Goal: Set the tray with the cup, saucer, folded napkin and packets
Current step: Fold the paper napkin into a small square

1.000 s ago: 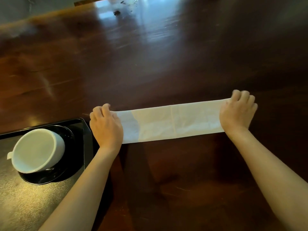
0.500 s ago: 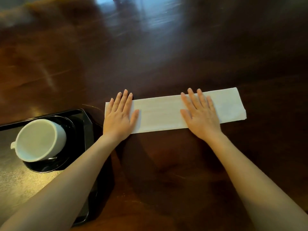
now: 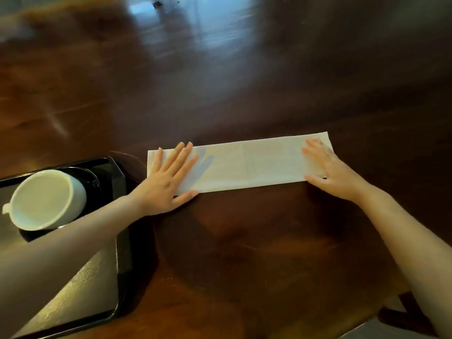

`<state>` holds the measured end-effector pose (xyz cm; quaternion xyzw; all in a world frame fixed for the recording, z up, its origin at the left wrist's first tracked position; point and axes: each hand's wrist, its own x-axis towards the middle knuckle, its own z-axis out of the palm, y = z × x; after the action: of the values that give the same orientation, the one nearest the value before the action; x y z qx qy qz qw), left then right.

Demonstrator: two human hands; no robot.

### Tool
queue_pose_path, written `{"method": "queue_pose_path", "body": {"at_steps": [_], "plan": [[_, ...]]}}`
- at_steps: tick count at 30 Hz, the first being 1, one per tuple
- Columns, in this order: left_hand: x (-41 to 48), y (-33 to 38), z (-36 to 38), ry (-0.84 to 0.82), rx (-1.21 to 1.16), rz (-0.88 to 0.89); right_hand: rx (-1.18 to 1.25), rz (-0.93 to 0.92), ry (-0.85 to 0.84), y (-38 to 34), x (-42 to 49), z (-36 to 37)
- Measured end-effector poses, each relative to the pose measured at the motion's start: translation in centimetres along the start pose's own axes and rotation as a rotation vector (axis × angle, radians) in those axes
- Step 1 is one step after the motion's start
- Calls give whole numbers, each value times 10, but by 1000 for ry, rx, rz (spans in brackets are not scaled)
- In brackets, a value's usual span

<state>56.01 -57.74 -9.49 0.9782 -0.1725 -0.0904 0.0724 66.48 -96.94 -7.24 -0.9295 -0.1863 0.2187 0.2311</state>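
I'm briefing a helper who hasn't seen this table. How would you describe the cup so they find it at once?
On the dark wooden table, a black tray sits at the left. At its far end the cup stands on a black saucer. It is round and white, unlike the napkin, a flat white strip lying on the bare table.

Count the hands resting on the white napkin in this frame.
2. The left hand lies flat on the left end of the napkin, near the tray. The right hand lies flat on its right end. Neither is hidden.
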Motion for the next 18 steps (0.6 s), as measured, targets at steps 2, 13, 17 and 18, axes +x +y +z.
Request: {"method": "queue_pose_path", "body": {"at_steps": [2,13,17,18], "plan": [[-6,4,-5,-90,124,21,-105,6,-120,5,-8,-9],[7,15,-33,-35,13,-68,-434,-72,169,10,-45,2],[2,-6,-63,151,-306,-197,-409,-68,253,25,-60,12],[0,-10,-71,147,-394,-250,-381,-59,271,28,-60,12]]}}
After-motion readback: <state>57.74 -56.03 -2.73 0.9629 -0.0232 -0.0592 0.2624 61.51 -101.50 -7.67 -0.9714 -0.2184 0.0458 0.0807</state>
